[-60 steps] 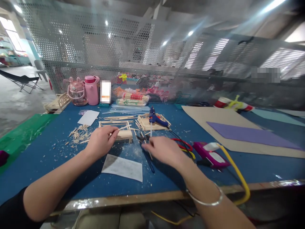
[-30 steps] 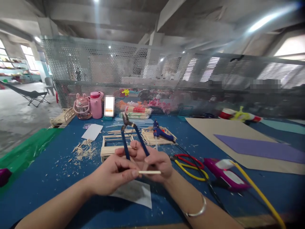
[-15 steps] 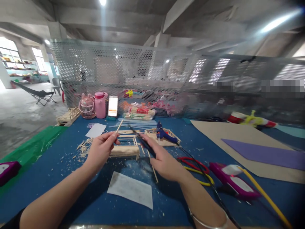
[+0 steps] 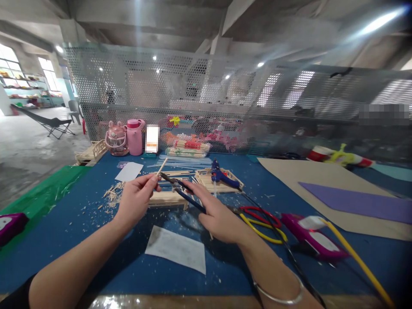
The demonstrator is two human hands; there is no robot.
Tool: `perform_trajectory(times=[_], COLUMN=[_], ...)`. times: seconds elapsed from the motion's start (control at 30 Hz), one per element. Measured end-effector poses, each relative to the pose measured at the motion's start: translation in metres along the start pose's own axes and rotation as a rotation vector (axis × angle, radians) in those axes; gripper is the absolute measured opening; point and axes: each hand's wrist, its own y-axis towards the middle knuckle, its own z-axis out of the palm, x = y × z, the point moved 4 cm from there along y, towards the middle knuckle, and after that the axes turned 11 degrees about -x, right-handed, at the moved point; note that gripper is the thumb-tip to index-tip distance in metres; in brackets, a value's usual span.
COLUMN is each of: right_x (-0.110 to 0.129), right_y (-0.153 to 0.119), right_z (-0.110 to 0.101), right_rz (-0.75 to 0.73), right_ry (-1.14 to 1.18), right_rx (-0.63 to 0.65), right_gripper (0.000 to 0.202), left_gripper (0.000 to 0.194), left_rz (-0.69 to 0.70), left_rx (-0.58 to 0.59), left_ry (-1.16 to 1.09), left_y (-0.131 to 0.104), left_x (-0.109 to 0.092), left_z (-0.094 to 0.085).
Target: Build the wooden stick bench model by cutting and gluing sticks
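Observation:
Between thumb and fingers, my left hand (image 4: 138, 193) pinches a short wooden stick (image 4: 162, 166) that points up. My right hand (image 4: 217, 214) grips dark-handled pliers (image 4: 180, 189), their handles spread apart. The pliers' jaws are right beside the stick; whether they touch it I cannot tell. Below the hands stands a small frame made of wooden sticks (image 4: 167, 198), partly hidden by my left hand. Loose wooden sticks (image 4: 175, 173) lie behind it. A blue glue gun (image 4: 223, 177) rests on another wooden-stick frame (image 4: 201, 184) to the right.
Wood offcuts (image 4: 113, 193) are scattered at left. White paper (image 4: 175, 249) lies in front. Red and yellow pliers handles (image 4: 262, 219), a purple power strip (image 4: 313, 238) and cables are at right. Pink bottles (image 4: 134, 138) and a phone (image 4: 152, 138) stand before the mesh panel (image 4: 135, 86).
My right hand has turned the pliers and brought their jaws left, up beside the stick. Their handles now show spread. My left hand still holds the stick in nearly the same place.

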Motion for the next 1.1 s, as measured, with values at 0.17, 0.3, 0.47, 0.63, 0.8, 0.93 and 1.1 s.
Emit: perform_trajectory(times=[0.17,0.3,0.47,0.63,0.8,0.93,1.1], right_x=[0.002,0.003,0.003,0.003,0.002,-0.002,-0.003], right_y=[0.0,0.0,-0.001,0.0,0.0,0.0,0.001], right_z=[0.001,0.002,0.004,0.01,0.018,0.023,0.024], right_rz=[0.016,-0.002,-0.008,0.067,0.108,0.093,0.054], right_ry=[0.011,0.014,0.022,-0.01,-0.066,-0.096,-0.311], right_rx=[0.039,0.037,0.009,0.007,-0.025,-0.063,-0.254], right_gripper=[0.082,0.083,0.083,0.068,0.052,0.056,0.06], left_gripper=[0.038,0.035,0.032,0.032,0.03,0.03,0.041], left_rz=[0.027,0.071,0.12,0.156,0.143,0.202,0.197], left_rx=[0.02,0.049,0.064,0.098,0.128,0.157,0.076], left_ry=[0.027,0.093,0.173,0.207,0.215,0.218,0.389], left_y=[-0.003,-0.006,-0.009,-0.013,-0.016,-0.018,-0.015], left_x=[-0.002,-0.006,-0.013,-0.015,-0.01,-0.007,-0.003], left_z=[0.001,0.003,0.004,0.007,0.009,0.009,0.007])
